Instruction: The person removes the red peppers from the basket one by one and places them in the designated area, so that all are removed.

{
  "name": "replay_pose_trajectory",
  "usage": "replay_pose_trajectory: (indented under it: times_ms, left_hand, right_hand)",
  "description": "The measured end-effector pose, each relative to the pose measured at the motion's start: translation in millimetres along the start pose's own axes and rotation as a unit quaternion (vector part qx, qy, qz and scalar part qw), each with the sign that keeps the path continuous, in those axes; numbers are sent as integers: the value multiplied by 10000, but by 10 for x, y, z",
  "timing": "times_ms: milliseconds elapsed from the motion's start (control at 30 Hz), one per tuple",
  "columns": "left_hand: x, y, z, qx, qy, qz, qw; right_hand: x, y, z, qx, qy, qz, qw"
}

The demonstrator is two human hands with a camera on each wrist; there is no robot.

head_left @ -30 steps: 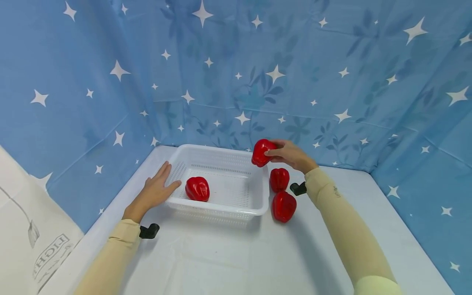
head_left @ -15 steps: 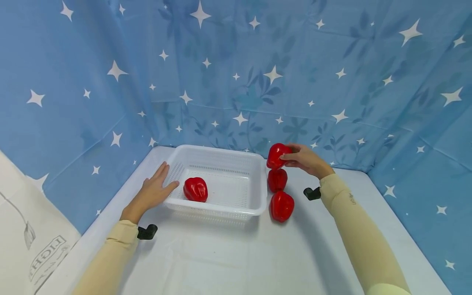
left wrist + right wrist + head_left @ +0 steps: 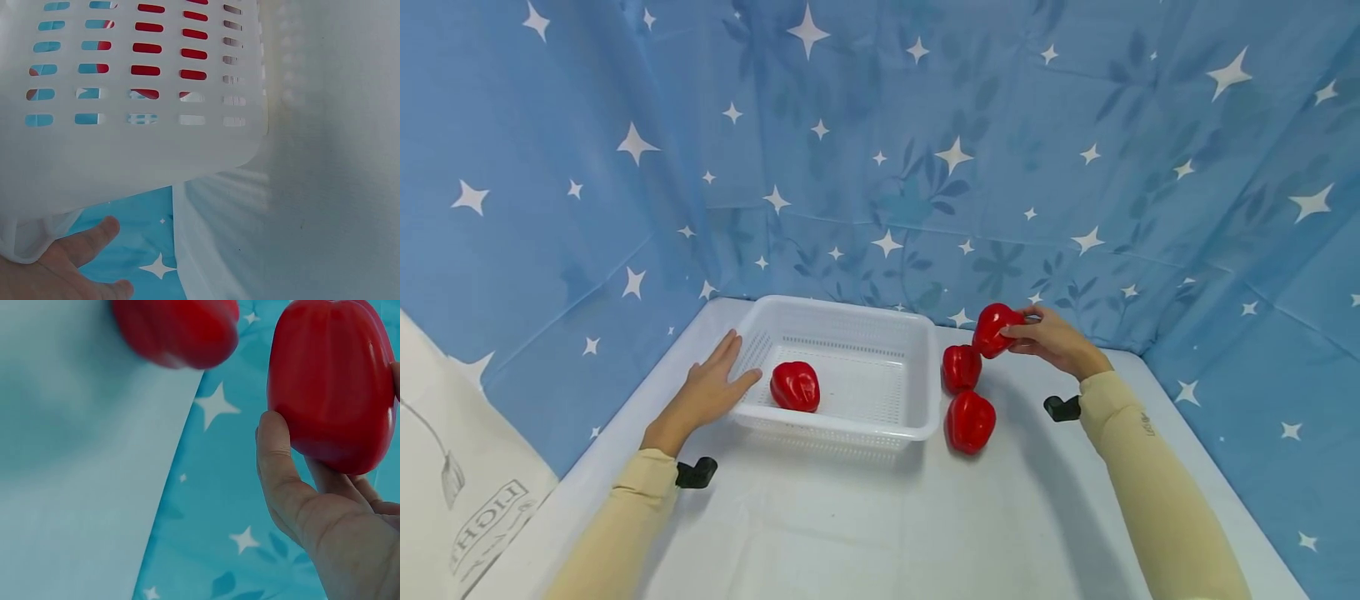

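Observation:
My right hand (image 3: 1056, 342) grips a red bell pepper (image 3: 995, 330) between thumb and fingers, to the right of the basket and near the table's back edge. The right wrist view shows the thumb on one side of this glossy pepper (image 3: 331, 381). Two more red bell peppers, a far one (image 3: 961, 368) and a near one (image 3: 971, 422), lie beside the basket's right wall. My left hand (image 3: 703, 396) rests with spread, straight fingers at the left rim of the white plastic basket (image 3: 850, 427). Inside the basket, toward its left, lies another red bell pepper (image 3: 795, 386).
A white cloth covers the table (image 3: 850, 517). Behind it hangs a blue curtain (image 3: 880, 167) with white stars, also along both sides. Pale printed fabric (image 3: 467, 483) lies at the left. The basket's slotted wall (image 3: 125, 144) fills much of the left wrist view.
My right hand has carried its pepper rightward and slightly lower, from over the basket's back right corner to beyond its right side. The left hand stays at the rim.

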State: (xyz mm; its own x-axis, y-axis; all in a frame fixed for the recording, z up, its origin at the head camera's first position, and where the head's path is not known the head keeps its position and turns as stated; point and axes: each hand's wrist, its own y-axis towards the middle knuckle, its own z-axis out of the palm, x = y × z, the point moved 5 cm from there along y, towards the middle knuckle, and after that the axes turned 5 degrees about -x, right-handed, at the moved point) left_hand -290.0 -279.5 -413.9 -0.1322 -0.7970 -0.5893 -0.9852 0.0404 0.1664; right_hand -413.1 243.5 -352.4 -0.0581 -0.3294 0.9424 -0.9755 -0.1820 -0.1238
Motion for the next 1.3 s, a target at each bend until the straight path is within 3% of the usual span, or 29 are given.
replay_pose_trajectory:
  times_ms: [633,933,1300]
  left_hand:
    - [10,4,-16,-4,16,11,10000]
    - [0,34,-31,-20,25,42,10000]
    - [-3,-2,29,13,-42,-50,10000]
  right_hand:
    - [-535,-122,-323,-205,32,518,9984]
    - [-779,-132,-342,-271,-8,723,9970]
    - [-969,-157,-278,-197,-235,689,9971]
